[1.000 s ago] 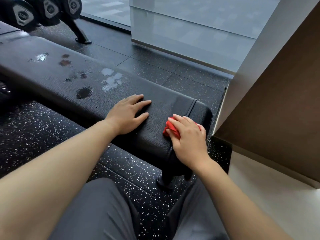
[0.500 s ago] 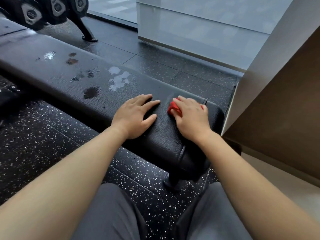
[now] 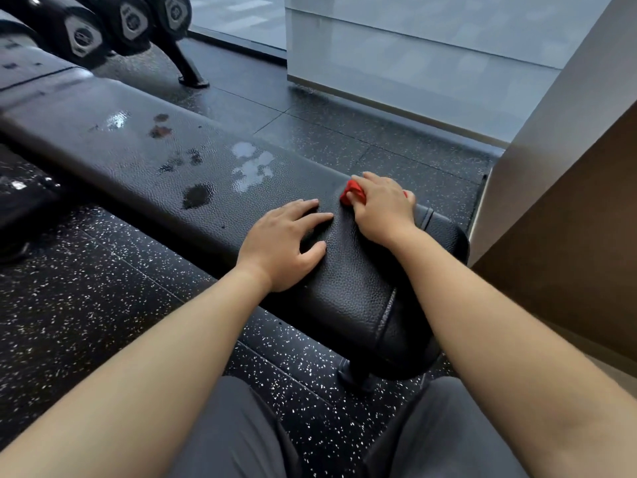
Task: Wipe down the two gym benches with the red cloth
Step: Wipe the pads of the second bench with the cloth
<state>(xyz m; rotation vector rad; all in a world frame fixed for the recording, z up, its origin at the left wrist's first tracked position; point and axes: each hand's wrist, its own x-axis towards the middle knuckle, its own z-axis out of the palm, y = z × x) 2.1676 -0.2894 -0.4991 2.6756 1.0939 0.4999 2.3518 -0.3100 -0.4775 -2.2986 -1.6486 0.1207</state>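
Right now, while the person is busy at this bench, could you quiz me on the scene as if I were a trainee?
1. True or false: the left hand lies flat on the gym bench and holds nothing.
2. What grips the red cloth? A: the left hand. B: the right hand. C: no hand, it lies loose.
3. Fill in: the wet patches and the dark stain on the pad lie to the person's ___ of the cloth.

Key: 1 true; 2 B; 3 left.
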